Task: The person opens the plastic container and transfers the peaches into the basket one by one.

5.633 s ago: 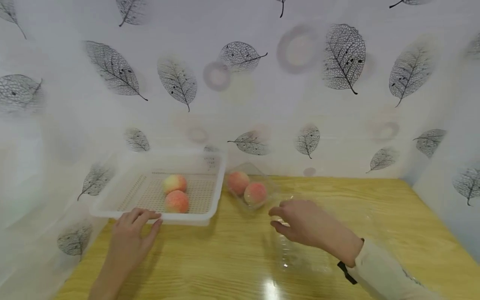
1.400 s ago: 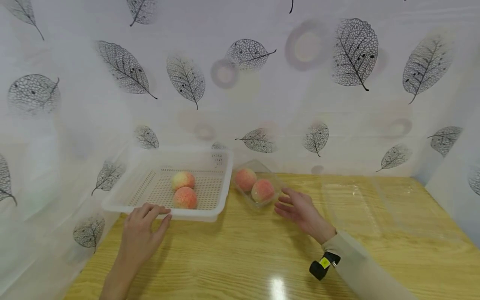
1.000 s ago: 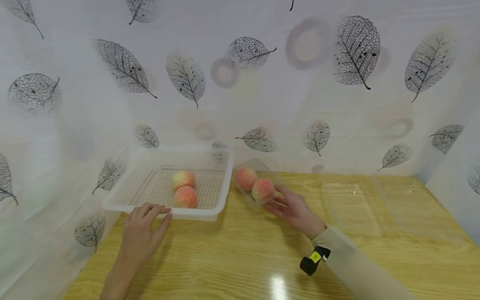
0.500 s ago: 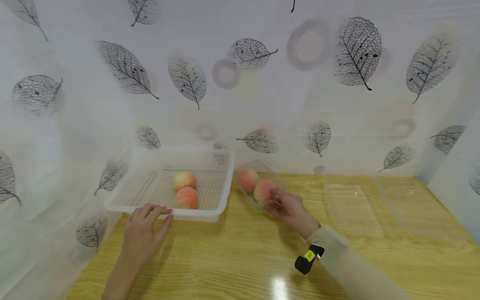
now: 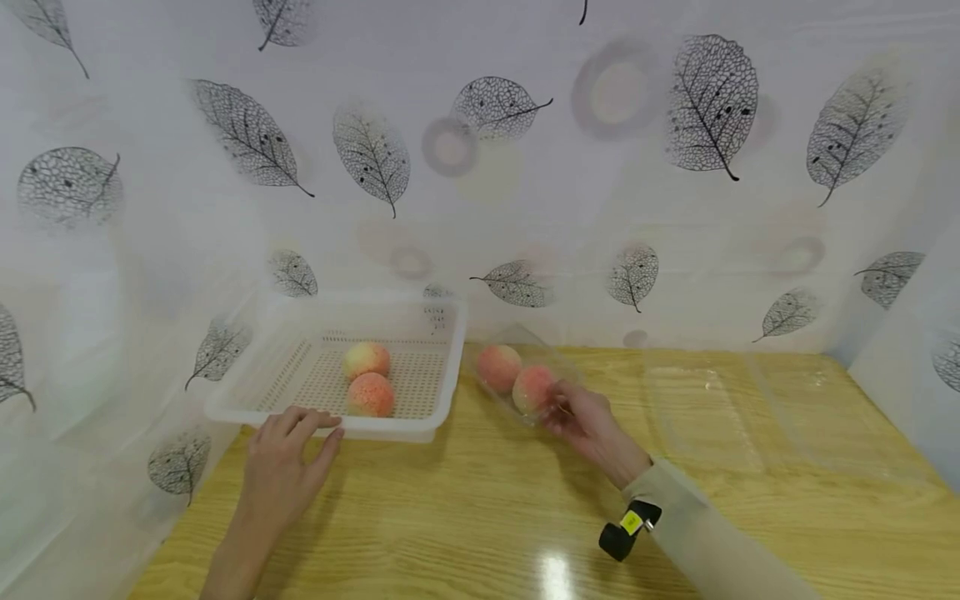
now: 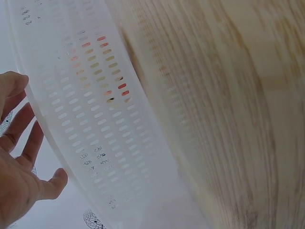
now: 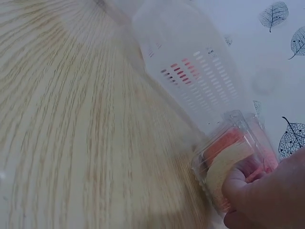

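Observation:
At the front rim of a white plastic basket, my left hand holds on with the thumb outside and fingers over the edge. Inside the basket sit two peaches, one yellowish and one redder. Right of it, a clear plastic box contains another peach and a second one. My right hand grips the box's near right corner, fingers curled against the nearer peach. The right wrist view shows the hand partly covering the peaches.
Two faint, flat clear plastic pieces lie on the right of the wooden table. A leaf-patterned white sheet hangs behind the table and along its sides. A black wrist camera hangs from the right cuff.
My right hand has moved from the clear pieces on the right to the box and taken hold of its corner. The box has shifted slightly right and nearer. The left hand stays at the basket.

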`<state>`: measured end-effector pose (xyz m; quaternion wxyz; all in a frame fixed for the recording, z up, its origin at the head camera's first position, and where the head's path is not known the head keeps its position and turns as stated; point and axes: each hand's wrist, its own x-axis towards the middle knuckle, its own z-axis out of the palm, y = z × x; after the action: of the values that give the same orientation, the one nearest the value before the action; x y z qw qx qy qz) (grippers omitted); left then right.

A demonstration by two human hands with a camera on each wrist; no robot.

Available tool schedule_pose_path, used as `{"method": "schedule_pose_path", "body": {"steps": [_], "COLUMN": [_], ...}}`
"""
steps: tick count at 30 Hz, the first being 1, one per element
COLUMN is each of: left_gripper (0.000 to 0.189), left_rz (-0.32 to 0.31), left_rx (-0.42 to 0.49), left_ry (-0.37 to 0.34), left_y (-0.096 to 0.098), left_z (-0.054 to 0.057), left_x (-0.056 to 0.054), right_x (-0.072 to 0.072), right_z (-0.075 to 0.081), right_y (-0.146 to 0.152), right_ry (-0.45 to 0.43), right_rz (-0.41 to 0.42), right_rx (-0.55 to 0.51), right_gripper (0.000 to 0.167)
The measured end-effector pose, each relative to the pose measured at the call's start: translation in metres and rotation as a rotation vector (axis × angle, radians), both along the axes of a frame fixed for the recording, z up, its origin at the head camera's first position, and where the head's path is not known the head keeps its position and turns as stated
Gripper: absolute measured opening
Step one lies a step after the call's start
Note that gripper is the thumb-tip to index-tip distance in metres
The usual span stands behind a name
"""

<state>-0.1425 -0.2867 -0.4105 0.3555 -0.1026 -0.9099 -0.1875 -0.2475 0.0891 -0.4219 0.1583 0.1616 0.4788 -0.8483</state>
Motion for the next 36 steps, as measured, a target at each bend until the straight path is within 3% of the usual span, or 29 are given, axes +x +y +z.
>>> {"method": "schedule_pose_path", "body": {"steps": [12,18,28,36], "left_gripper": [0.018,0.018,0.018,0.018], "left_rz": [-0.008,-0.005,-0.008,-0.004], "left_rx": [0.004,-0.011,0.006,0.002], "left_ry": [0.011,0.019,0.017,0.019], "left_y": [0.001,0.0,0.002,0.002], "left_z": [0.001,0.0,0.0,0.0], "left_x": [-0.001,0.0,0.001,0.001], "right_x": [0.008,0.015,0.032,0.04], "right_z": [0.001,0.005,0.014,0.016], "right_y": [0.012,0.018,0.029,0.035], "right_ry": [-0.011,-0.026,0.042,0.059], "right_rz": [0.012,0.01,0.095,0.136], "right_rx": [-0.027,-0.056,0.051,0.052], "right_gripper": [0.018,0.007,0.008,0.009]}}
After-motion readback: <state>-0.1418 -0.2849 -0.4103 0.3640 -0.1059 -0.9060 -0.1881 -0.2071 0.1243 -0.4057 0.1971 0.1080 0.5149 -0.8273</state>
